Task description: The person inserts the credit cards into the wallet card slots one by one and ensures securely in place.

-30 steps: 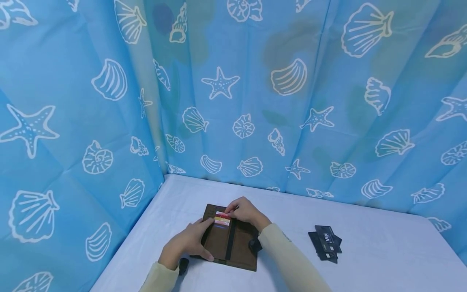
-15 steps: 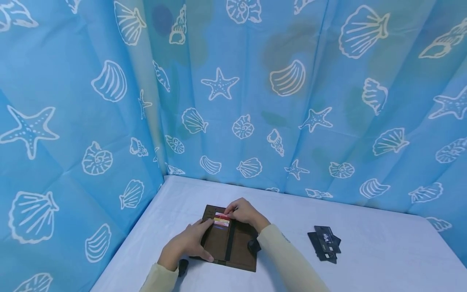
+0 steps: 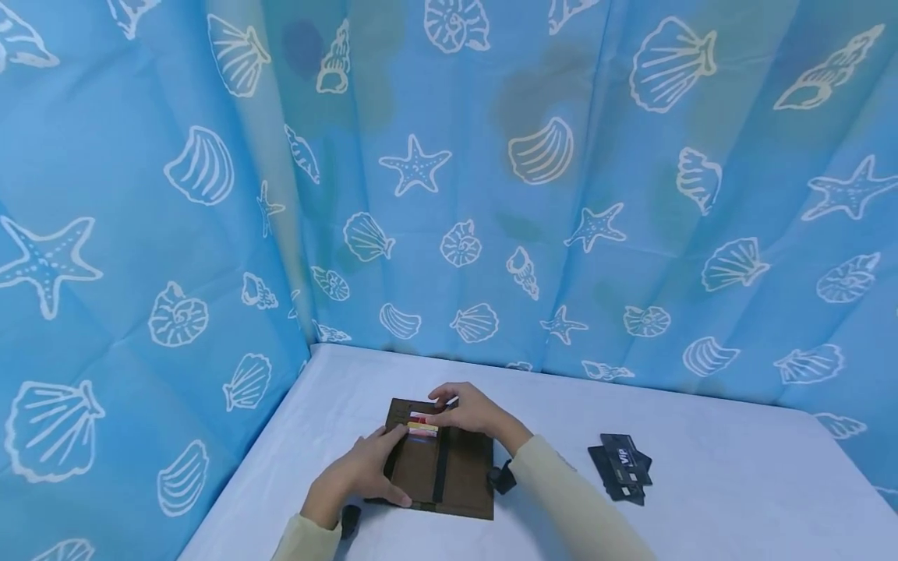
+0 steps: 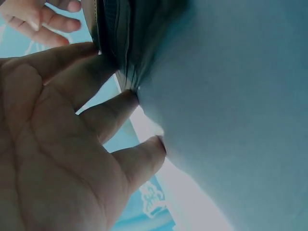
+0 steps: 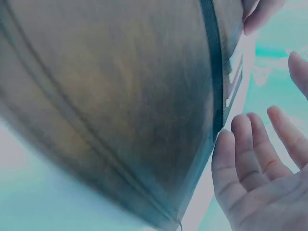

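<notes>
An open brown wallet (image 3: 415,477) lies on the table, a black elastic band (image 3: 441,467) running down its middle. Several coloured cards (image 3: 422,428), showing red, white and yellow edges, sit stacked in its upper left slots. My left hand (image 3: 366,467) rests spread on the wallet's left side, thumb at the lower edge; in the left wrist view its nearly straight fingers (image 4: 109,114) reach the wallet's edge. Over the wallet's upper part hovers my right hand (image 3: 477,413), beside the top card. Its fingers (image 5: 248,154) are relaxed and hold nothing in the right wrist view.
Several black cards (image 3: 623,467), one marked VIP, lie in a loose pile on the white table (image 3: 554,499) to the right. A blue curtain (image 3: 463,171) with white shells and starfish hangs behind the table and along its left side.
My right hand's fingers have come off the top card, and the hand has lifted slightly. The left hand keeps its place on the wallet. The head view has shifted a little.
</notes>
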The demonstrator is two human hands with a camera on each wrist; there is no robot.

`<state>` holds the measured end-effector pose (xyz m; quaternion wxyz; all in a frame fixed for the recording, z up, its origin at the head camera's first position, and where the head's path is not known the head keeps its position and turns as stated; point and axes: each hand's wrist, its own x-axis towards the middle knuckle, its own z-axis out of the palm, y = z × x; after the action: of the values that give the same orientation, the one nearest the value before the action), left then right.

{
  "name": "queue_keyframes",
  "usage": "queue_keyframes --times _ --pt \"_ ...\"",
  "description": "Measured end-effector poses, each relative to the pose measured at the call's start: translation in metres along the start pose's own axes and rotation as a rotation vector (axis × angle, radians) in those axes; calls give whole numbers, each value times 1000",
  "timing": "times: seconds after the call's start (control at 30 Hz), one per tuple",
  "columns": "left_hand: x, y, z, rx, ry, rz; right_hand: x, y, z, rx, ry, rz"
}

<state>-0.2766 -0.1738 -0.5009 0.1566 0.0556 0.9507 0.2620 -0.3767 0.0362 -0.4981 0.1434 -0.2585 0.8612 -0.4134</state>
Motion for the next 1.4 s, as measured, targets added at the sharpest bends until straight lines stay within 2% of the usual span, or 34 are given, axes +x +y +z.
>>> queue_keyframes --times 0.23,0.47,0.63,0.77,0.9,1.17,1.4 --pt "1 0 2 2 4 -31 -22 -2 -16 -56 19 19" --pt "0 -2 3 -8 3 -25 -46 4 -37 -103 15 34" --pt "0 -1 2 -3 19 -25 -61 16 -52 -110 30 75" --pt "0 1 1 -7 3 -28 -75 29 -63 -120 34 122" --pt "-2 2 3 -18 0 -33 -87 39 -74 -129 42 131" --pt "-4 6 4 -16 3 -31 -114 53 -95 -116 80 206" --pt "-3 5 2 -16 4 -18 -137 67 -111 -68 105 233"
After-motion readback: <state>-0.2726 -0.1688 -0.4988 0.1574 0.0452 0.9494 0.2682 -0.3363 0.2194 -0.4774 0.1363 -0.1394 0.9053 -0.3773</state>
